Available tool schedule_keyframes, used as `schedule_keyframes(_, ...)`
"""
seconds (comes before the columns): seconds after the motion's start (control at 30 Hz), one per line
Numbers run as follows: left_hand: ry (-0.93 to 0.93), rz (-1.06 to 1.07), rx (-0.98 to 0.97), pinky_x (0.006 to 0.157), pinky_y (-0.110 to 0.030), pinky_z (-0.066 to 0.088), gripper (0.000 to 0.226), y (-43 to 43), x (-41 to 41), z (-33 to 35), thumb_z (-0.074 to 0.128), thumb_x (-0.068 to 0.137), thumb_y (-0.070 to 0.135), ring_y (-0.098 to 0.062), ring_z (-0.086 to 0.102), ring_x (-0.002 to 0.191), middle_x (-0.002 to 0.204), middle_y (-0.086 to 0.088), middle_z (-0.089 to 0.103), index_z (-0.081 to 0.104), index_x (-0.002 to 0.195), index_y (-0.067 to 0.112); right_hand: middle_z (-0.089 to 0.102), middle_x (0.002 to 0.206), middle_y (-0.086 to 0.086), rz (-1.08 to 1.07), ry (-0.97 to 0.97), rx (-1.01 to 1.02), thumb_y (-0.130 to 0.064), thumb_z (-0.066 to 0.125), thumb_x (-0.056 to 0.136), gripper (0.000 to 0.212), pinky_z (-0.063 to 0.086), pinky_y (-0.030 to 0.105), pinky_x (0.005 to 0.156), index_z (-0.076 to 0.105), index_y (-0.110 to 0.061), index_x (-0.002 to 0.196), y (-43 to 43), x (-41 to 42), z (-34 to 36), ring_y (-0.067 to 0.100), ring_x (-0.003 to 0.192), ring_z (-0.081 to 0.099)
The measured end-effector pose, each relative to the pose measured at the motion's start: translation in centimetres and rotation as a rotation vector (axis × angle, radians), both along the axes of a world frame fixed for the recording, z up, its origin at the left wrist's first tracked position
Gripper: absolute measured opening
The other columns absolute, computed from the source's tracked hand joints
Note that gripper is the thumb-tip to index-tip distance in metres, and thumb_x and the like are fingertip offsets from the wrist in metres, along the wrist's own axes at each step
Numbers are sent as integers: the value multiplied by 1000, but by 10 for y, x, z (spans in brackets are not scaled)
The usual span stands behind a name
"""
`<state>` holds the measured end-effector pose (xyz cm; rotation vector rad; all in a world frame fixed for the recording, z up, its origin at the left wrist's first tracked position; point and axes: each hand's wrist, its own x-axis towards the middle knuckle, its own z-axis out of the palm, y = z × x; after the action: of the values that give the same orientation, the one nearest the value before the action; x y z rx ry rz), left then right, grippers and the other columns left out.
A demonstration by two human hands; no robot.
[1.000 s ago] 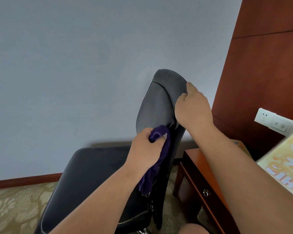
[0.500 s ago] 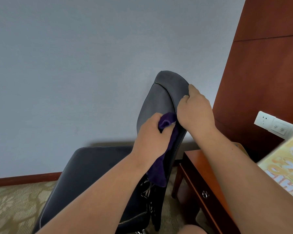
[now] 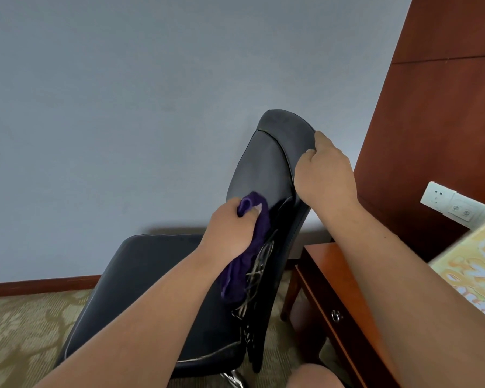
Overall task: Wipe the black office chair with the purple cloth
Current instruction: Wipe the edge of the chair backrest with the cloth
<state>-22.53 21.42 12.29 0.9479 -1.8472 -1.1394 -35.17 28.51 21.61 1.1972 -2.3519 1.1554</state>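
The black office chair (image 3: 266, 163) stands against the grey wall, its backrest seen edge-on and its seat stretching left. My left hand (image 3: 231, 231) grips the purple cloth (image 3: 245, 256) and holds it against the lower front of the backrest; the cloth's loose end hangs down below my wrist. My right hand (image 3: 326, 172) curls round the right edge of the backrest near the top, holding it.
A reddish wooden side table (image 3: 328, 292) with a drawer knob stands close to the chair's right. A wooden wall panel (image 3: 437, 121) with a white socket plate (image 3: 448, 203) rises behind it. A yellow printed box (image 3: 476, 264) sits at far right. Patterned carpet covers the floor.
My left hand with the cloth rose up the backrest, then slid back down and left. My right hand kept its hold on the backrest edge.
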Motion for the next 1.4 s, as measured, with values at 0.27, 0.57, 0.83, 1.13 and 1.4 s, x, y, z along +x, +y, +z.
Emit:
schedule_keyframes(0.27, -31, -38, -426, 70, -34, 53, 21, 29, -14, 10, 47, 101, 48, -9, 60, 77, 85, 11, 60, 54, 102, 28, 58, 125, 17, 77, -60, -20, -6, 32, 101, 48, 28, 25, 68, 38, -7, 149, 5, 0, 0, 21, 90, 44)
schedule_keyframes(0.57, -356, -31, -543, 63, -27, 47, 11, 9, 14, -61, 49, 100, 38, -9, 57, 70, 91, 13, 56, 50, 100, 27, 54, 135, 16, 69, -20, 1, -3, 32, 101, 47, 32, 25, 74, 38, -2, 147, 3, -4, 1, 28, 106, 51)
schedule_keyframes(0.83, -291, 5, -342, 63, -36, 54, 20, 15, 18, -64, 47, 101, 44, -12, 60, 66, 79, 8, 60, 47, 88, 29, 51, 140, 15, 52, -15, -2, -4, 32, 102, 46, 29, 24, 73, 38, -2, 147, 3, -4, 0, 29, 115, 51)
schedule_keyframes(1.13, -224, 48, -506, 56, -32, 48, 23, 29, -11, -12, 44, 101, 43, -13, 56, 63, 71, 8, 55, 41, 82, 31, 57, 130, 15, 71, -43, -42, -6, 33, 101, 46, 25, 20, 63, 40, -6, 146, 2, -8, -1, 24, 96, 47)
schedule_keyframes(1.4, -394, 94, -477, 64, -34, 51, 26, 26, 8, -51, 45, 98, 50, -13, 58, 67, 75, 8, 59, 47, 86, 27, 57, 129, 16, 58, 2, 10, -6, 32, 101, 38, 35, 30, 75, 47, -2, 136, 2, -8, -1, 28, 101, 52)
